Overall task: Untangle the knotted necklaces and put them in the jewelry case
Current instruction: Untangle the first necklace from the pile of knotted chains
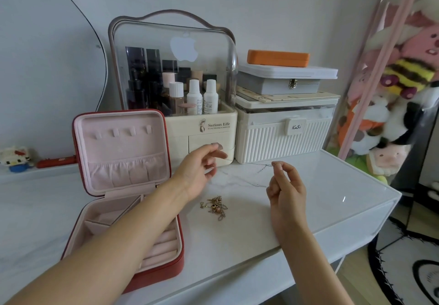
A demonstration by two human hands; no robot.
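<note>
Risk w/ the thin silver chain (251,163): we've got it stretched right of the red jewelry case (123,186), left hand (202,169) pinching one end, right hand (285,186) pinching the other. Pull too hard & it likely snaps or knots tighter. Gold tangle (215,206) lies on the tabletop just right of the case, below the chain; a dropped end could snag it.
</note>
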